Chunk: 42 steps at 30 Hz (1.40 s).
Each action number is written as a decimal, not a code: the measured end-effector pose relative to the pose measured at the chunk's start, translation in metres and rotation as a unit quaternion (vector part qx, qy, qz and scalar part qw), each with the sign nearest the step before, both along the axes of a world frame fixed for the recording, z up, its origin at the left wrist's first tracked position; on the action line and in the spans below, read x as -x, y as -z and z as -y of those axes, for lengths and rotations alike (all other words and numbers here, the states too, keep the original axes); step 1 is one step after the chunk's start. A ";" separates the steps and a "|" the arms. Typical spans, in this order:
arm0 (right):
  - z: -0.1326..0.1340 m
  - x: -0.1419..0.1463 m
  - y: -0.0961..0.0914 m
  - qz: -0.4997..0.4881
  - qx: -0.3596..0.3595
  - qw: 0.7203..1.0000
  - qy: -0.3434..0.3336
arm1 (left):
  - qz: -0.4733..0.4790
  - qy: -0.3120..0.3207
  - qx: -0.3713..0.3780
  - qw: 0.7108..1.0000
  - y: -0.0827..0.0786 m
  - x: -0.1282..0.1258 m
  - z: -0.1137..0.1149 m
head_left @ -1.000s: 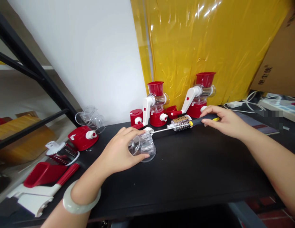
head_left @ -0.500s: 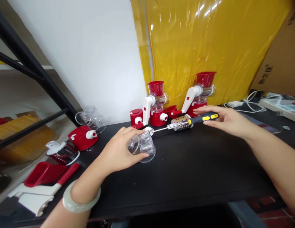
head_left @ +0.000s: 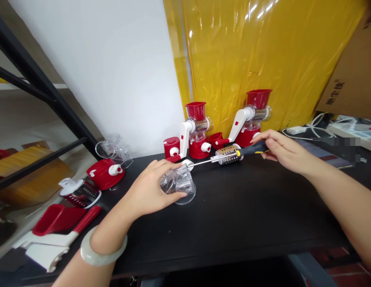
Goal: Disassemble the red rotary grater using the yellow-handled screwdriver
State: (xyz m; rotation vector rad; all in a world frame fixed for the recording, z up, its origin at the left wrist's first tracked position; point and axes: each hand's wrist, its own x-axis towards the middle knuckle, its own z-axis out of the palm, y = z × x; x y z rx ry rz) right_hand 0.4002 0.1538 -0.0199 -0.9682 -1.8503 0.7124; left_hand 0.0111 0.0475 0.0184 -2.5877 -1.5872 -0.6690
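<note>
My left hand (head_left: 152,189) is wrapped around a clear plastic grater housing (head_left: 185,185) lying on its side on the black table. In my right hand (head_left: 281,151) is a screwdriver (head_left: 249,150) with a black and yellow handle, the fingers closed round its rear end. Its long shaft points left, and the tip meets the near upper edge of the housing; the exact contact spot is too small to make out. Behind the shaft lies a metal grater drum (head_left: 227,155). A white round part (head_left: 188,164) shows just beyond the housing.
Two assembled red and white rotary graters (head_left: 199,147) (head_left: 248,135) stand at the back. To the left lie a red base (head_left: 104,173), a drum with a white rim (head_left: 80,193), a red hopper (head_left: 58,219) and a white crank arm (head_left: 46,249). Cables (head_left: 314,127) run at the right.
My right hand's fingers have curled further round the screwdriver handle, covering more of its yellow patches. My left hand and the clear housing stay in place.
</note>
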 end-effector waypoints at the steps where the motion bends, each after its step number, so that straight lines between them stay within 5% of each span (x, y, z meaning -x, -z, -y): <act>1: -0.001 0.000 0.000 0.001 -0.017 1.000 0.006 | 0.000 0.001 0.001 1.000 0.000 0.000 0.000; 5: -0.004 0.003 0.000 -0.004 -0.079 0.997 0.001 | 0.000 0.004 0.003 1.000 0.001 0.000 0.001; 10: -0.001 0.009 -0.002 -0.030 -0.067 0.997 0.012 | 0.003 0.006 0.003 1.000 0.001 -0.001 0.002; 17: -0.001 0.006 -0.001 0.097 -0.083 0.989 0.075 | 0.003 0.002 0.005 1.000 0.000 -0.003 0.002; 23: -0.006 0.004 0.003 0.019 -0.114 0.993 0.025 | 0.004 0.007 0.007 1.000 0.002 0.000 0.001; 28: -0.002 0.010 0.001 -0.042 -0.060 0.997 0.034 | 0.009 0.010 0.007 1.000 0.002 -0.001 0.002; 32: 0.001 0.009 -0.003 0.017 0.004 0.999 0.047 | 0.007 0.007 0.010 1.000 0.002 -0.001 0.002; 36: 0.000 0.004 -0.003 0.062 -0.060 0.995 0.055 | 0.007 0.010 0.009 1.000 0.002 -0.001 0.001; 42: -0.002 0.005 -0.001 -0.031 -0.100 0.994 0.013 | 0.009 0.013 0.010 1.000 0.003 -0.001 0.002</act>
